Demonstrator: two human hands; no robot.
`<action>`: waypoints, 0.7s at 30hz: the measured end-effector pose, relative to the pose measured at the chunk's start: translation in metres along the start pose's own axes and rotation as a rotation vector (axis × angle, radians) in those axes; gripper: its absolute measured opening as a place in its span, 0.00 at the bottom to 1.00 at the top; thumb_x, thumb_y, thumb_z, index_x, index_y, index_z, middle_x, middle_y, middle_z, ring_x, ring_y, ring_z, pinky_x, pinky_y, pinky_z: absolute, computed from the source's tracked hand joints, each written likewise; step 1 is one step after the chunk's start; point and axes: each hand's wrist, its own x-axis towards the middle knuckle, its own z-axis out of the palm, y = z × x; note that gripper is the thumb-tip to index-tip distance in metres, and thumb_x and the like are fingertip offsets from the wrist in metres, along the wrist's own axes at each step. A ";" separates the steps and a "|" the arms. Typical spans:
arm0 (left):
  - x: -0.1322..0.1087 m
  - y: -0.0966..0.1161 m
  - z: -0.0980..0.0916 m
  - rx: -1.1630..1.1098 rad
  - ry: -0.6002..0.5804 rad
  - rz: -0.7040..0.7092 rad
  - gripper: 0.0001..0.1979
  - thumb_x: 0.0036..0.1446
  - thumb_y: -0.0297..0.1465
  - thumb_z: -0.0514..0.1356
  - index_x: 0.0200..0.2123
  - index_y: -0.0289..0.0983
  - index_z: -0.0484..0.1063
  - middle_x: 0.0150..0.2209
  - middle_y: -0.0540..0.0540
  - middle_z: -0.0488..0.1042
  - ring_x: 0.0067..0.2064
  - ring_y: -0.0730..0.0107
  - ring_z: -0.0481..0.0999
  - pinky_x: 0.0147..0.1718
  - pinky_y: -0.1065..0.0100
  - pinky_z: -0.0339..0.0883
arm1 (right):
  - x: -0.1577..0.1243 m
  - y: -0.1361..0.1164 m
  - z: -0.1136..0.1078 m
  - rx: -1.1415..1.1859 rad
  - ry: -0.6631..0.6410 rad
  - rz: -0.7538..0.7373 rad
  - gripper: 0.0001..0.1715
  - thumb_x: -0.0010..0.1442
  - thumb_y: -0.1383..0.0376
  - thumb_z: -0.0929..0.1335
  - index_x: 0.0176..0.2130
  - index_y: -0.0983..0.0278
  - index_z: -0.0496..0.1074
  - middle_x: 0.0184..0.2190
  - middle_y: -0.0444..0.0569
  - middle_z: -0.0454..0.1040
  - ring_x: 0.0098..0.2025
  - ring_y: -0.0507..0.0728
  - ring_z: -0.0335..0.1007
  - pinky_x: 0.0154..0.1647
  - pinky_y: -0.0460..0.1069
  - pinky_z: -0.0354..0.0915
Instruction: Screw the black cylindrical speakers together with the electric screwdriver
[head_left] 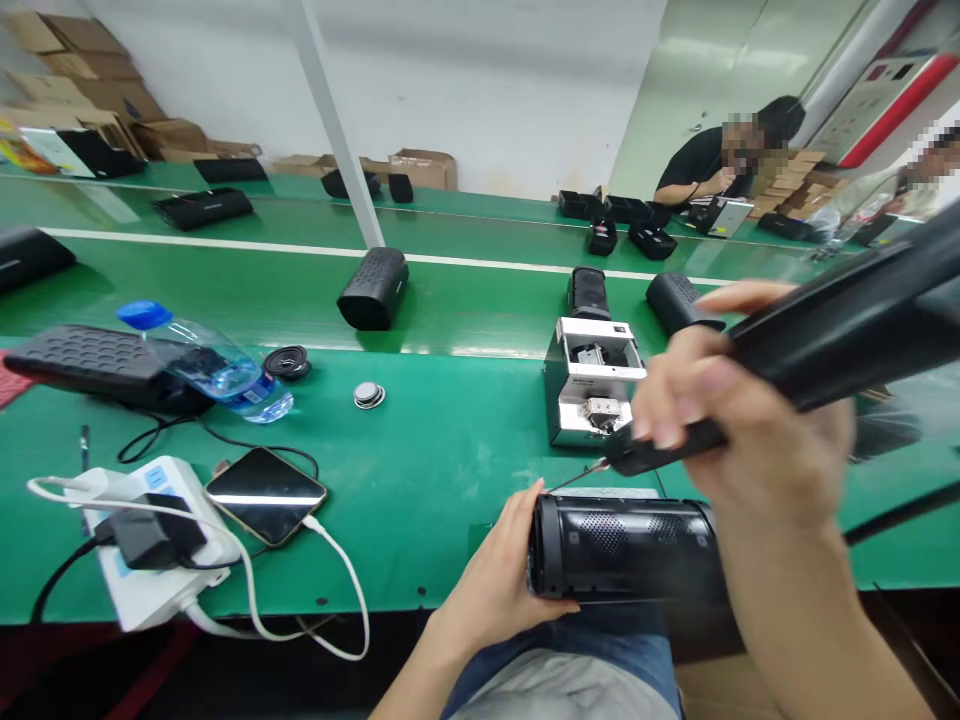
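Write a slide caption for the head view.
Left hand steadies a black speaker; right hand holds an electric screwdriver at its end.

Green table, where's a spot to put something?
The table is bare between the phone and the screw feeder, below the round disc. Crowded: power strip and water bottle left; speaker in left hand, screwdriver in right hand.

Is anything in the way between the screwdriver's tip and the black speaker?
Nothing visible does. The screwdriver in the right hand aims its bit at the speaker with only air between; the left hand grips that end, beside the tip.
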 end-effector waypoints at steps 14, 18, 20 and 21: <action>-0.003 -0.005 0.003 -0.008 -0.014 -0.087 0.76 0.44 0.30 0.84 0.83 0.52 0.37 0.80 0.33 0.54 0.81 0.33 0.56 0.78 0.30 0.56 | 0.028 0.032 -0.043 -0.377 0.313 -0.149 0.11 0.62 0.67 0.78 0.39 0.60 0.74 0.22 0.39 0.66 0.17 0.56 0.63 0.19 0.51 0.64; -0.003 -0.004 0.003 -0.002 -0.007 -0.093 0.76 0.45 0.30 0.85 0.83 0.51 0.37 0.80 0.32 0.53 0.81 0.31 0.54 0.78 0.30 0.55 | 0.031 0.032 -0.040 -0.386 0.339 -0.130 0.11 0.61 0.66 0.78 0.38 0.60 0.73 0.21 0.38 0.64 0.17 0.55 0.62 0.18 0.51 0.64; -0.004 -0.004 0.002 -0.002 -0.010 -0.091 0.75 0.45 0.31 0.85 0.83 0.51 0.38 0.80 0.32 0.54 0.81 0.31 0.55 0.78 0.30 0.55 | 0.032 0.032 -0.041 -0.369 0.347 -0.148 0.10 0.59 0.68 0.77 0.37 0.60 0.73 0.20 0.37 0.64 0.16 0.55 0.61 0.17 0.50 0.63; -0.004 -0.004 0.002 -0.002 -0.013 -0.086 0.75 0.45 0.31 0.85 0.83 0.52 0.38 0.80 0.32 0.54 0.81 0.32 0.55 0.78 0.30 0.55 | 0.032 0.032 -0.042 -0.359 0.348 -0.153 0.11 0.58 0.69 0.77 0.37 0.61 0.73 0.21 0.37 0.64 0.16 0.54 0.60 0.16 0.50 0.63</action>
